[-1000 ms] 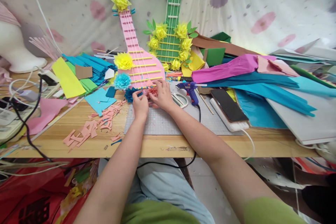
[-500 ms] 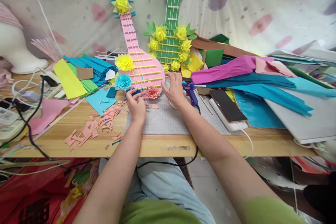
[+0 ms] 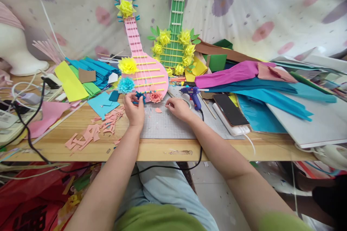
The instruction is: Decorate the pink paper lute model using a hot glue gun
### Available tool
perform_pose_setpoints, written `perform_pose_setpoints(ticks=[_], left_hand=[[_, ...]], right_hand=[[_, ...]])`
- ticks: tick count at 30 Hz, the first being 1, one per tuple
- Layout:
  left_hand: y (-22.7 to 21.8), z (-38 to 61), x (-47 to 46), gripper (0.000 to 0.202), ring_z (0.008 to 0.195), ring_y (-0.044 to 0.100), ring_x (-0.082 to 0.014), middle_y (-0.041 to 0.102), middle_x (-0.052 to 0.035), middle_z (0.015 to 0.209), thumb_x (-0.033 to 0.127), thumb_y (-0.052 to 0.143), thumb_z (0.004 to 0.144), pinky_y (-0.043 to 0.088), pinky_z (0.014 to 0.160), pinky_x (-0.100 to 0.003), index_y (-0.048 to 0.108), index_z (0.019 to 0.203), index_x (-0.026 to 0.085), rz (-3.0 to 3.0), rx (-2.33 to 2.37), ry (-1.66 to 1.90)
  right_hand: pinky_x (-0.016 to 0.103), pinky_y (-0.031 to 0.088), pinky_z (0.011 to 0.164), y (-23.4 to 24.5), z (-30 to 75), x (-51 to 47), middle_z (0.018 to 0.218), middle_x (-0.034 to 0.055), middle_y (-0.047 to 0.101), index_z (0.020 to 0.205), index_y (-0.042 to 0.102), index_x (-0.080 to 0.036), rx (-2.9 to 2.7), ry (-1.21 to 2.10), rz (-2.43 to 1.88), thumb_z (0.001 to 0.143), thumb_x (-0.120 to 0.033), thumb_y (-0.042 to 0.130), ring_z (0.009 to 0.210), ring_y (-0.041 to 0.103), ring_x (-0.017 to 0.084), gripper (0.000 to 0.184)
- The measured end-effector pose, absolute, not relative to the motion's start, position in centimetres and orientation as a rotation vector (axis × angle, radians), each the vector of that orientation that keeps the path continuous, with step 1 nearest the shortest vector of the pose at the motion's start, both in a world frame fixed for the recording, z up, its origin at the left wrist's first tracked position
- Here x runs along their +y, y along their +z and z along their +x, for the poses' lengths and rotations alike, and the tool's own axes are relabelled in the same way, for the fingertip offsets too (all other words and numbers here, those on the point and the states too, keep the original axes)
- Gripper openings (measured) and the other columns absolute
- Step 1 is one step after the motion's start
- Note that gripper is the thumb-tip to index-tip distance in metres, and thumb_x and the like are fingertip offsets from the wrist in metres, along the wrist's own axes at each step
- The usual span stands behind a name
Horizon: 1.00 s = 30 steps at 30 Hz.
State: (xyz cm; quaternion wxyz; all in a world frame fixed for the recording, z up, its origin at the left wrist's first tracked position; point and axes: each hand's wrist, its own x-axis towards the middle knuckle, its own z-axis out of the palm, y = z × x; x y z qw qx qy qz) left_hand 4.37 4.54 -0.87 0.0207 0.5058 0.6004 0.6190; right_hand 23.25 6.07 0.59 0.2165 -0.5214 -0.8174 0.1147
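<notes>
A pink paper guitar [image 3: 151, 70] leans at the back of the table, with yellow bars and white strings. On its body are a yellow paper flower [image 3: 128, 65], a light blue one [image 3: 125, 85] and a coral one [image 3: 156, 97]. My left hand [image 3: 135, 112] is closed at a dark blue paper flower [image 3: 140, 97] by the guitar's lower edge, partly hidden behind the thumb. Over the grey cutting mat [image 3: 159, 128], my right hand [image 3: 180, 109] has its fingers curled together; anything between them is hidden. A small coral paper piece [image 3: 158, 110] lies between the hands.
A purple glue gun [image 3: 193, 95] rests right of my right hand, its black cord running over the table edge. Further right lie a phone [image 3: 230, 110] and crepe paper [image 3: 227, 74]. Coral scraps [image 3: 86, 137] lie at left. A green guitar [image 3: 173, 50] stands behind.
My right hand has come away from the guitar's right edge, down onto the mat, its fingers curling in. My left hand has shifted slightly left, staying at the dark blue flower.
</notes>
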Motion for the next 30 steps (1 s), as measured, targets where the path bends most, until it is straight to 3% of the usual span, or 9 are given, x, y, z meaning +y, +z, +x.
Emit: perform_pose_setpoints(ticks=[4, 10, 16, 23, 30], left_hand=[[-1.0, 4.4, 4.3, 0.021, 0.072, 0.062, -0.0124, 0.066, -0.0018, 0.077, 0.028, 0.065, 0.075, 0.050, 0.064, -0.023, 0.064, 0.092, 0.016, 1.593, 1.757, 1.816], [-1.3, 5.3, 4.1, 0.019, 0.076, 0.067, -0.0148, 0.073, -0.0028, 0.085, 0.027, 0.068, 0.073, 0.052, 0.074, -0.026, 0.072, 0.090, 0.019, 1.702, 1.701, 1.545], [-1.5, 5.7, 3.7, 0.020, 0.085, 0.067, -0.0169, 0.072, -0.0044, 0.098, 0.025, 0.059, 0.080, 0.051, 0.077, -0.028, 0.071, 0.095, 0.020, 1.827, 1.793, 1.256], [-0.3, 6.6, 2.2, 0.021, 0.087, 0.064, -0.0196, 0.070, -0.0022, 0.089, 0.025, 0.057, 0.077, 0.047, 0.077, -0.031, 0.067, 0.095, 0.022, 1.846, 2.049, 0.963], [-1.3, 6.7, 2.5, 0.027, 0.094, 0.057, -0.0234, 0.069, -0.0053, 0.093, 0.029, 0.055, 0.079, 0.044, 0.083, -0.034, 0.063, 0.102, 0.020, 2.059, 1.983, 0.862]], right_hand=[[0.027, 0.037, 0.068, 0.5, 23.0, 6.0, 0.080, 0.0047, 0.066, 0.083, 0.067, -0.018, -2.231, 0.352, -1.504, 0.082, -0.020, 0.056, 0.076, 0.057, 0.016, 0.011], [0.028, 0.038, 0.075, 0.0, 21.8, 5.6, 0.084, 0.0057, 0.068, 0.090, 0.070, -0.018, -2.267, 0.324, -1.466, 0.083, -0.022, 0.058, 0.078, 0.058, 0.017, 0.015], [0.030, 0.035, 0.076, -0.4, 21.0, 5.5, 0.084, 0.0061, 0.067, 0.091, 0.068, -0.017, -2.312, 0.300, -1.427, 0.086, -0.040, 0.055, 0.080, 0.058, 0.018, 0.026], [0.029, 0.034, 0.075, -0.3, 20.8, 5.5, 0.082, 0.0045, 0.066, 0.086, 0.066, -0.017, -2.283, 0.331, -1.514, 0.084, -0.027, 0.058, 0.080, 0.057, 0.017, 0.013], [0.029, 0.034, 0.076, -0.6, 20.8, 5.6, 0.085, 0.0053, 0.067, 0.088, 0.065, -0.017, -2.282, 0.331, -1.467, 0.084, -0.039, 0.058, 0.082, 0.058, 0.017, 0.024]])
